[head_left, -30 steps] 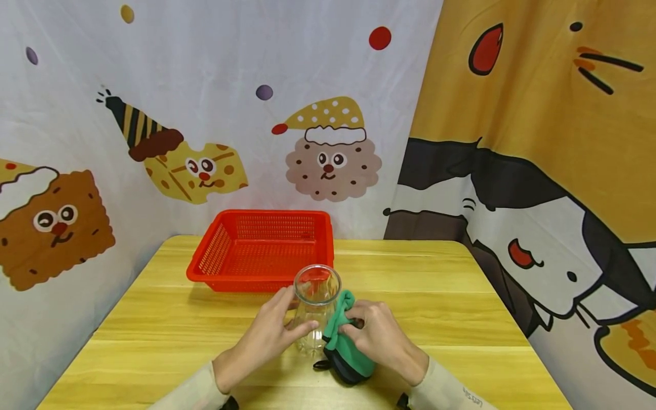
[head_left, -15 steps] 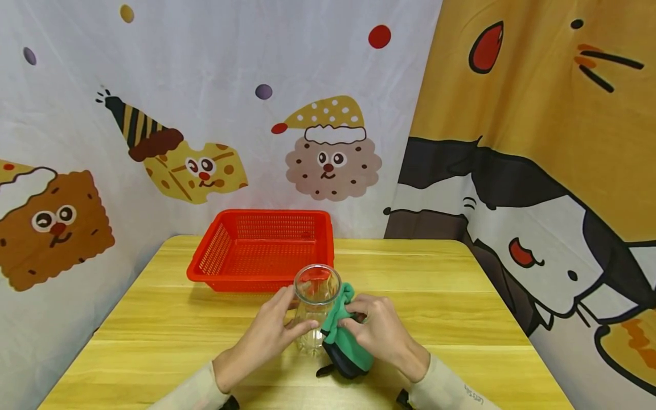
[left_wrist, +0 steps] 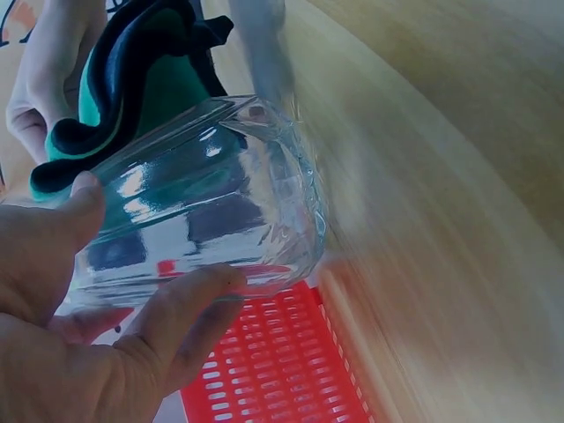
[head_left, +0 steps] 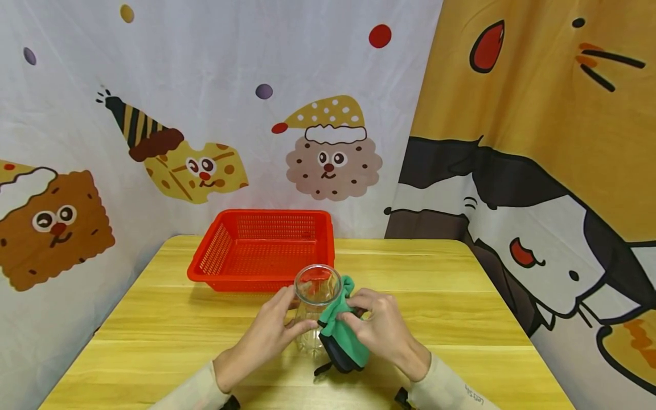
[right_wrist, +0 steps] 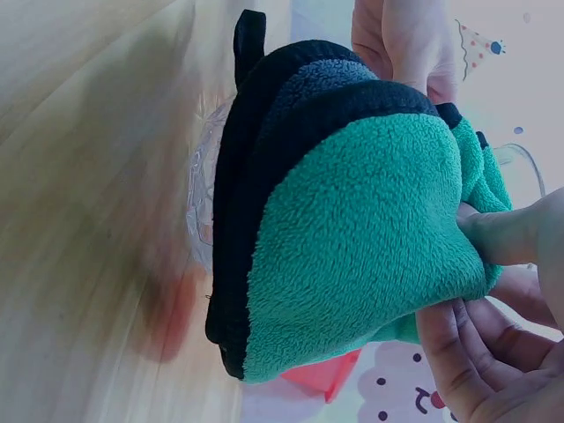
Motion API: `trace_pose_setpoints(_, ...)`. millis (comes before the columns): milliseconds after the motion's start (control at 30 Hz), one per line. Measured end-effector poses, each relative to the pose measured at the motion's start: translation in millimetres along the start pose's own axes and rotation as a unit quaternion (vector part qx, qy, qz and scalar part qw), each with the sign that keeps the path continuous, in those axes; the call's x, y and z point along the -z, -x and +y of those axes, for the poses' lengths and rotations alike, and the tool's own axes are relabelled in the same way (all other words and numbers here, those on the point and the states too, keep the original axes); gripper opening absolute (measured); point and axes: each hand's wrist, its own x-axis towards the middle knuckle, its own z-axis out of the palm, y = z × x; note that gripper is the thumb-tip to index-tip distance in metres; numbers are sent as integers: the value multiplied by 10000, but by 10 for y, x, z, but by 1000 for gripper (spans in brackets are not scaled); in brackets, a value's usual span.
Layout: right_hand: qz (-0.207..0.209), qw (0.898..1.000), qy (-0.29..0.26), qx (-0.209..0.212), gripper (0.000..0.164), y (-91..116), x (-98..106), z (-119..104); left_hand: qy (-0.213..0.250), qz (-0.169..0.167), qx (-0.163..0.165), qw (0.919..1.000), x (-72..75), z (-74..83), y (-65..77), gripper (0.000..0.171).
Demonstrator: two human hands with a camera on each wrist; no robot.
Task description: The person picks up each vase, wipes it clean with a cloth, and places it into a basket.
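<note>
A clear glass vase (head_left: pixel 310 330) with a round rim stands upright on the table, and my left hand (head_left: pixel 266 330) grips it from the left, thumb and fingers around its side. In the left wrist view the faceted glass (left_wrist: pixel 211 194) shows between thumb and fingers. My right hand (head_left: pixel 381 327) pinches a folded green towel (head_left: pixel 348 339) with dark edging and a small hanging loop, at the vase's right side. The right wrist view shows the fluffy towel (right_wrist: pixel 361 211) hanging from the fingers, hiding most of the glass.
A red plastic basket (head_left: pixel 261 285) with perforated walls stands behind the vase at the back left of the wooden table (head_left: pixel 435 296). A cartoon-printed curtain (head_left: pixel 205 102) hangs behind and to the right of the table.
My right hand has shifted the towel slightly upward along the vase's right side, its lower end swinging a little left. The left hand and the vase have stayed in place.
</note>
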Motion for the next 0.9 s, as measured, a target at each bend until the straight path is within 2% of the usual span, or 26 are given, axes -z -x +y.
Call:
trace_pose_setpoints(267,182,9995,-63,257,22,-15,7,5,175,-31,-131,9998,8,3,-7,69)
trace_pose_setpoints(900,339,9983,-346,332,26,-6,54,-4,151,-79,-64,9998,-6,4,-9,70)
